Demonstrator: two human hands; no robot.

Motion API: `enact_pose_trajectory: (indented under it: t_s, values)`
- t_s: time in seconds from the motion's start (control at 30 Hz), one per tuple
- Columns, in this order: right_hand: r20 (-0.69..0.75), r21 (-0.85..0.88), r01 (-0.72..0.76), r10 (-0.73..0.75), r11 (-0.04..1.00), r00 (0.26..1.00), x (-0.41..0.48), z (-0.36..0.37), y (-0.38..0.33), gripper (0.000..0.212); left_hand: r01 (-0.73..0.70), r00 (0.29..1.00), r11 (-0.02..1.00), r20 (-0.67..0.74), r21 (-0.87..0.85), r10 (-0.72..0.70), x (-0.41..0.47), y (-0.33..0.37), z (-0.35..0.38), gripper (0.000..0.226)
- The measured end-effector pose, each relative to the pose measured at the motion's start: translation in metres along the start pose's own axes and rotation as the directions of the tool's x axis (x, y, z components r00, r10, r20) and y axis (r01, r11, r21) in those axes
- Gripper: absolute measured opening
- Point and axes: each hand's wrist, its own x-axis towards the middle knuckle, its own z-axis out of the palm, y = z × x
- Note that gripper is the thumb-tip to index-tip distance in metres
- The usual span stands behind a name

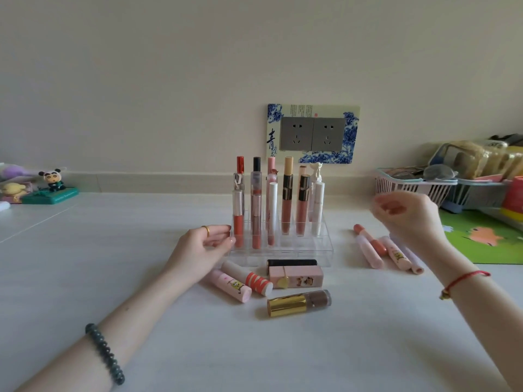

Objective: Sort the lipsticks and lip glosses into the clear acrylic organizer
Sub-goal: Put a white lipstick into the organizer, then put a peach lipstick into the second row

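The clear acrylic organizer (305, 251) stands mid-table with several lip glosses upright in its back rows. My left hand (205, 244) rests against its left front corner, fingers loosely curled on the edge. My right hand (407, 215) hovers in the air to the organizer's right, blurred, fingers loosely curled and holding nothing. Below it lie several pink tubes (382, 251) on the table. In front of the organizer lie a black lipstick (291, 262), a pink square lipstick (297, 276), a striped tube (249, 278), a pink cartoon tube (230, 285) and a gold-capped gloss (298, 302).
A wall socket panel (312, 134) sits behind the organizer. Small cartoon figures (52, 183) stand at the far left. Plastic baskets (416, 185) with clutter and a green mat (481, 236) occupy the right side. The table is white.
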Motion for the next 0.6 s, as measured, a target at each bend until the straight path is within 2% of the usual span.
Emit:
enact_pose_trajectory:
  t_s: [0.13,0.33,0.47,0.6]
  values:
    - [0.161,-0.193,-0.111,0.143,0.975,0.977,0.002,0.006,0.036,0.022,-0.009,1.0,1.0,0.001,-0.003,0.009,-0.001,0.0,-0.001,0.031]
    - [0.274,-0.481,-0.109,0.268,0.87,0.924,0.014,0.024,0.031,0.031,-0.005,1.0,1.0,0.013,-0.019,0.005,-0.002,-0.005,-0.002,0.026]
    - [0.302,-0.572,-0.127,0.352,0.81,0.886,0.021,0.032,0.031,0.048,-0.004,1.0,0.999,0.006,-0.037,0.005,-0.001,-0.006,-0.002,0.023]
    - [0.322,-0.566,-0.157,0.392,0.81,0.862,0.024,0.035,0.031,0.052,-0.01,1.0,0.999,-0.001,-0.045,0.01,0.0,-0.005,-0.003,0.02]
